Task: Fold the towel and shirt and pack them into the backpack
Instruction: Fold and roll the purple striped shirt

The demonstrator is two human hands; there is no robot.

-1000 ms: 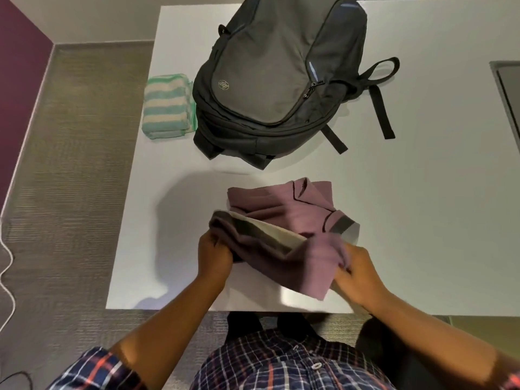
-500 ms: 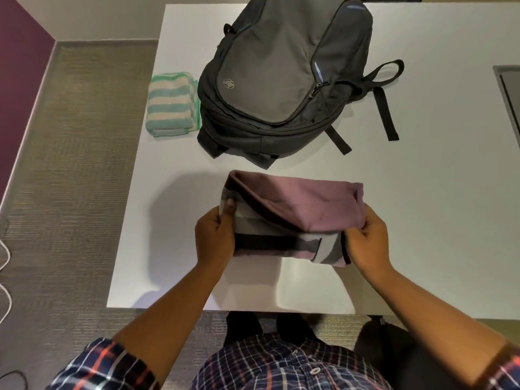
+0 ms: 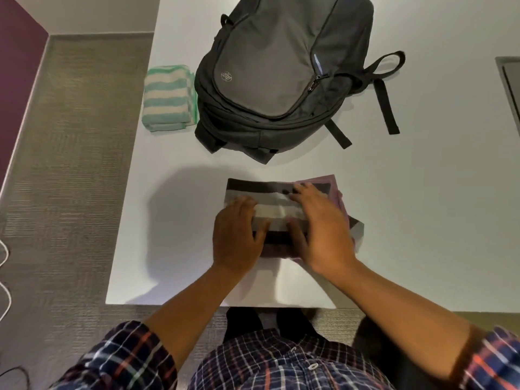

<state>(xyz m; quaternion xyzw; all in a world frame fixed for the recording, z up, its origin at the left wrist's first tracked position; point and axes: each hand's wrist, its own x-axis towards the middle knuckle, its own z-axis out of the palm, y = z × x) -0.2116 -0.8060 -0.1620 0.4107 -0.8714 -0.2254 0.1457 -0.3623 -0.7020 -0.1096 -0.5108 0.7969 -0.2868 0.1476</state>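
Pressing the folded shirt [image 3: 270, 211], left hand [image 3: 237, 235] and right hand [image 3: 320, 229] are lying flat, fingers straight, gripping nothing; its long axis is running left to right.

The folded shirt [image 3: 277, 211] lies on the white table [image 3: 422, 206], near its front edge. It shows dark, grey and cream stripes on top, and a mauve part shows at its right side. Both hands lie flat on it with straight fingers: the left hand [image 3: 237, 235] on the left half, the right hand [image 3: 320, 229] on the right half, slightly blurred. Behind the shirt and apart from it, a dark grey backpack [image 3: 281, 74] lies flat with its zippers closed and its straps spread to the right. A folded towel [image 3: 166, 99] with green and cream stripes lies just beside the backpack's left side, close to the table's left edge. A white cable [image 3: 5, 277] lies on the carpet [image 3: 70, 192] at the far left.
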